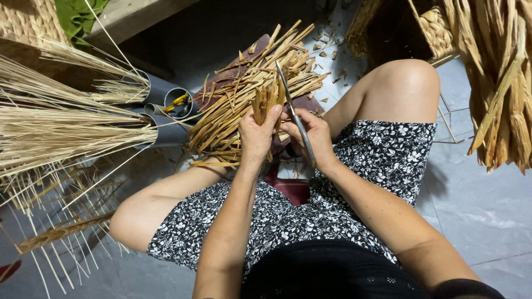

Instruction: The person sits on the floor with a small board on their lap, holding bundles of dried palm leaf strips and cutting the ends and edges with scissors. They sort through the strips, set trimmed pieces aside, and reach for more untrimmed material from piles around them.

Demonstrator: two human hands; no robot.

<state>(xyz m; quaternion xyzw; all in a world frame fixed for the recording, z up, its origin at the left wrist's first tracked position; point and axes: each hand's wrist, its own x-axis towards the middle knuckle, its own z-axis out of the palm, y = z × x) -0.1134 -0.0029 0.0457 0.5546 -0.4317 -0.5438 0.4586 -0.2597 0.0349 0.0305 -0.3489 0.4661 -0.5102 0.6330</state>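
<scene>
My left hand grips a small bundle of short tan reed strips, held upright in front of me. My right hand is closed on a pair of long metal scissors, whose blades point up and away, right beside the bundle's top. Below both hands lies a heap of cut reed strips on a dark reddish board. I sit with knees apart, in a black-and-white floral garment.
Grey plastic pipes at the left hold long pale straw stalks; one pipe holds a yellow-handled tool. Woven baskets and hanging dried leaves stand at the right. Loose stalks lie on the grey tiled floor.
</scene>
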